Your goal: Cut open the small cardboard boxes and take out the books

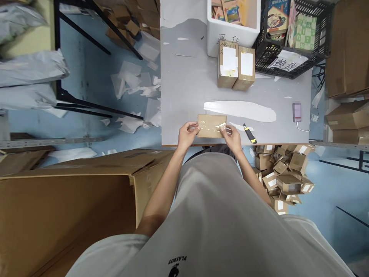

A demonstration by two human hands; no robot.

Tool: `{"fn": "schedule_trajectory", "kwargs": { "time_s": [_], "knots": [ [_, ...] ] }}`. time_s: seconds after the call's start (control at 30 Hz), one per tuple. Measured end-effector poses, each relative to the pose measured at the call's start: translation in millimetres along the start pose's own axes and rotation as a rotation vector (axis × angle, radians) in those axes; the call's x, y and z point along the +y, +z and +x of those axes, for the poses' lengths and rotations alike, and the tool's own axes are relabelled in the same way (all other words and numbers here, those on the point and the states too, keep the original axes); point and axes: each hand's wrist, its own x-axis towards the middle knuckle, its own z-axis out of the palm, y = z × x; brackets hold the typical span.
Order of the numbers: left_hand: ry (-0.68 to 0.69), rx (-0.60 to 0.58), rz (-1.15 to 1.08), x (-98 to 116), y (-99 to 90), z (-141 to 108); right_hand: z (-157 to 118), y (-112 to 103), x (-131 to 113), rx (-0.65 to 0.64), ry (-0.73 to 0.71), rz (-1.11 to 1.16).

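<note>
Between my two hands, at the table's near edge, is a small brown cardboard box [211,127] with shiny clear tape across its top face. My left hand [188,134] grips its left end, thumb on top. At the right end my right hand [230,135] holds it, with the thumb on the upper face near the tape. A yellow and black utility knife [250,134] lies on the table just right of my right hand. Beyond the box, a long white bare patch [242,110] marks the grey tabletop. The box's underside is hidden.
Two taped cartons with white labels [238,67] stand before a white foam bin [233,30]. A black crate [291,63] holds books. A phone [297,112] on a cable lies at right. Opened small boxes [284,173] pile on the floor; a large carton [66,215] stands left.
</note>
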Motion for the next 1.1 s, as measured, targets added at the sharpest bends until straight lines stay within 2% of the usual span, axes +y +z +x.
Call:
{"fn": "schedule_trajectory", "kwargs": {
  "time_s": [0.1, 0.23, 0.33, 0.43, 0.6, 0.7, 0.9, 1.0, 1.1],
  "knots": [
    [0.003, 0.014, 0.067, 2.9, -3.9, 0.8, 7.7, 7.5, 11.5, -0.024, 0.017, 0.035],
    [-0.006, -0.006, 0.051, 5.2, 2.2, 4.2, 22.1, 7.8, 25.2, -0.021, 0.023, 0.059],
    [-0.015, -0.05, -0.021, 6.0, 11.3, 5.5, 31.9, -5.9, 34.1, -0.028, 0.029, 0.09],
    [-0.032, -0.046, -0.033, 1.9, 19.5, 9.0, 37.4, -29.4, 43.0, -0.012, 0.031, 0.099],
    [-0.173, -0.035, 0.064, -17.4, 27.4, 20.2, 36.2, -64.3, 55.2, 0.191, 0.046, -0.014],
    [-0.219, -0.075, 0.084, -27.0, 34.6, 21.9, 32.2, -71.6, 56.2, 0.295, 0.044, -0.052],
    [-0.195, -0.237, 0.048, -24.9, 55.5, 14.6, 28.3, -74.6, 47.3, 0.276, 0.043, -0.017],
    [-0.131, -0.285, 0.048, -20.3, 50.8, 12.2, 28.3, -77.3, 45.6, 0.247, 0.056, -0.007],
    [-0.089, -0.226, 0.085, -20.1, 30.2, 11.2, 28.3, -70.5, 49.9, 0.171, 0.062, 0.028]
  ]
}}
